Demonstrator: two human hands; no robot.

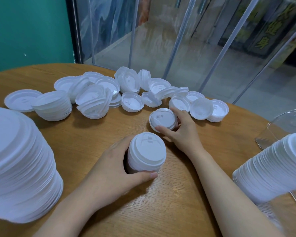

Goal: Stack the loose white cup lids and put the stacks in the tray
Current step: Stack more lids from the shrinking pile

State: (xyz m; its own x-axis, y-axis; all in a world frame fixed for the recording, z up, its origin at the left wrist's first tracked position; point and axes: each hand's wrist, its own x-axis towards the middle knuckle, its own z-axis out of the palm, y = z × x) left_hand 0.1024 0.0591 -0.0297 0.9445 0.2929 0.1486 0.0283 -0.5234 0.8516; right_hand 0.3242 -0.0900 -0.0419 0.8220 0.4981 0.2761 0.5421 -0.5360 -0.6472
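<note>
My left hand (109,170) grips an upright stack of white lids (146,152) on the round wooden table (169,211), thumb in front and fingers behind it. Just beyond, my right hand (181,130) holds a small pile of lids (162,118) lying on the table, thumb at its near side and fingers round its right side. Several loose white lids (132,100) lie scattered across the far side of the table. A clear plastic tray (278,124) stands at the right edge; a long stack of lids (272,170) lies at its near end.
A tall stack of lids (19,161) stands at the near left. A shorter stack (53,106) and a tilted stack (92,103) sit at the far left. Clear plastic strip curtains (178,40) hang behind the table, and a green wall (27,29) is at the left.
</note>
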